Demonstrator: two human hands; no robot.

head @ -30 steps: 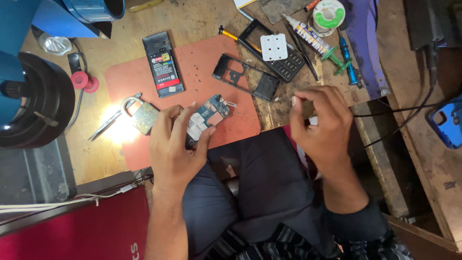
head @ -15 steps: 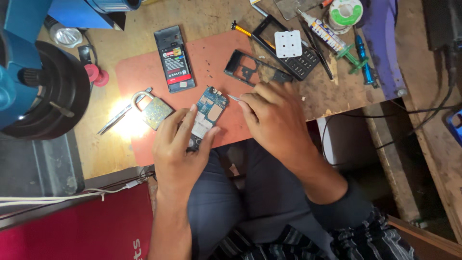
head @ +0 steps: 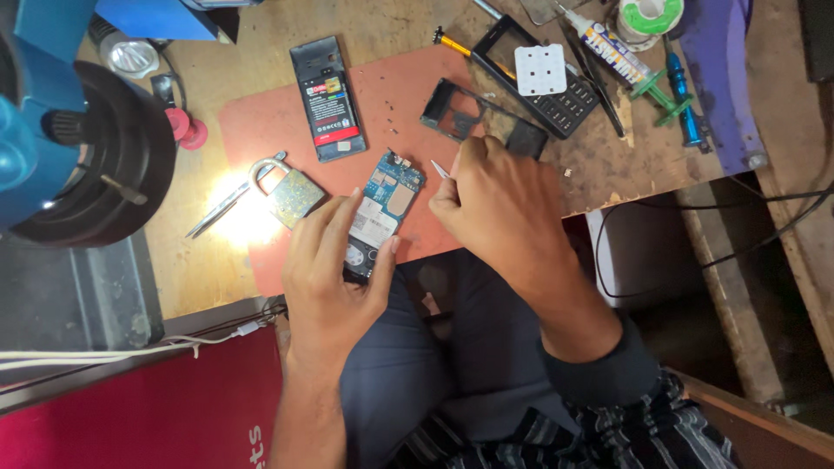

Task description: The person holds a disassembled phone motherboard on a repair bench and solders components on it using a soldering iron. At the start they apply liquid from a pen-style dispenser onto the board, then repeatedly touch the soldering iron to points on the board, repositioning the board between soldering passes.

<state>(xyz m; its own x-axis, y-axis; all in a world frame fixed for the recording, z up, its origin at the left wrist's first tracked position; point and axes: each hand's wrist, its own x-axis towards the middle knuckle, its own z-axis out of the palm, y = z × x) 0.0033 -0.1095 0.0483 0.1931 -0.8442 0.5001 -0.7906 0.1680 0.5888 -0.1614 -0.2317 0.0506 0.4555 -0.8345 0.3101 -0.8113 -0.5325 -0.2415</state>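
Head view, looking down on a wooden bench with a reddish work mat (head: 261, 130). Left hand (head: 334, 260) pins a bare phone circuit board (head: 387, 204) to the mat's near edge, thumb and fingers closed on its lower end. Right hand (head: 499, 204) hovers just beside the board's upper right corner, fingertips pinched together on a thin pale tool (head: 440, 168) that points toward the board. On the mat: a dark phone back with battery (head: 327, 100), an empty phone frame (head: 482, 122). A brass padlock (head: 291, 193) and tweezers (head: 224, 208) lie left of the board. A keypad panel (head: 556, 91) and a glue tube (head: 612, 48) lie farther back.
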